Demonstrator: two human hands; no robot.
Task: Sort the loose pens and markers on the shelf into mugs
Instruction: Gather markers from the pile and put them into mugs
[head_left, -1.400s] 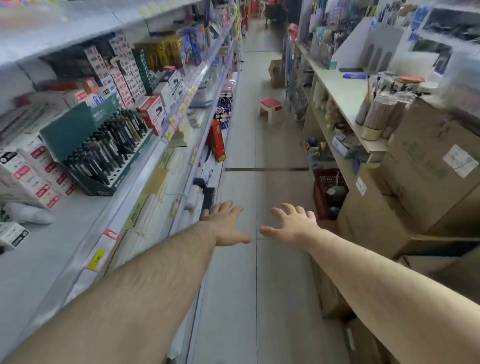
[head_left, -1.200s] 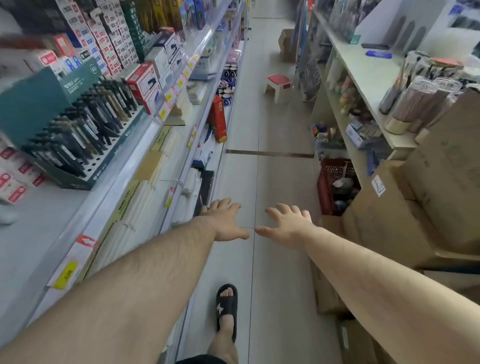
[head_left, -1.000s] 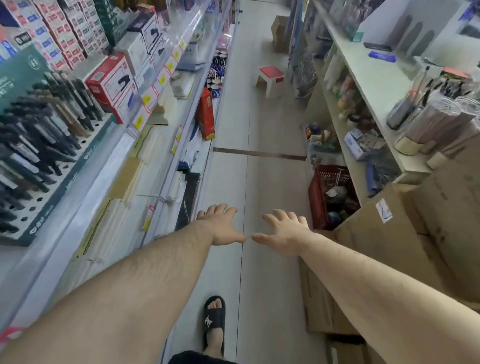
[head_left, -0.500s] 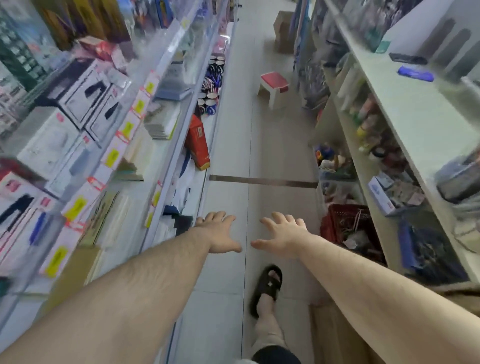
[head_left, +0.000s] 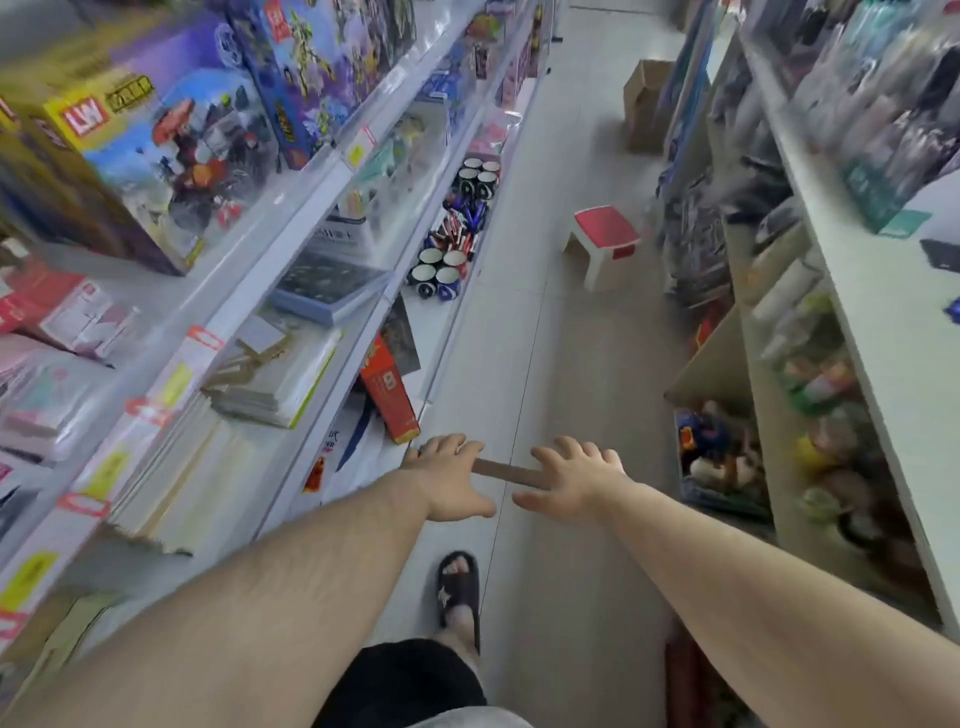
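On the lowest left shelf ahead stand several dark mugs (head_left: 439, 273) in a near group, and a second group of mugs (head_left: 480, 174) farther along. Between the two groups lies a heap of loose red and blue pens and markers (head_left: 460, 226). My left hand (head_left: 447, 480) and my right hand (head_left: 574, 480) are stretched out in front of me over the aisle floor, palms down, fingers spread, holding nothing. Both hands are well short of the mugs.
Left shelving (head_left: 291, 208) carries toy boxes, notebooks and a leaning red box (head_left: 389, 392). A red-topped white stool (head_left: 605, 244) stands in the aisle. Right shelves (head_left: 857, 291) hold packed goods. A cardboard box (head_left: 641, 104) sits far down. My sandalled foot (head_left: 460, 590) is on the tiles.
I have walked forward along the aisle: the pen display has slid out of view behind me and the mugs and stool are nearer. Both hands stay outstretched and empty.
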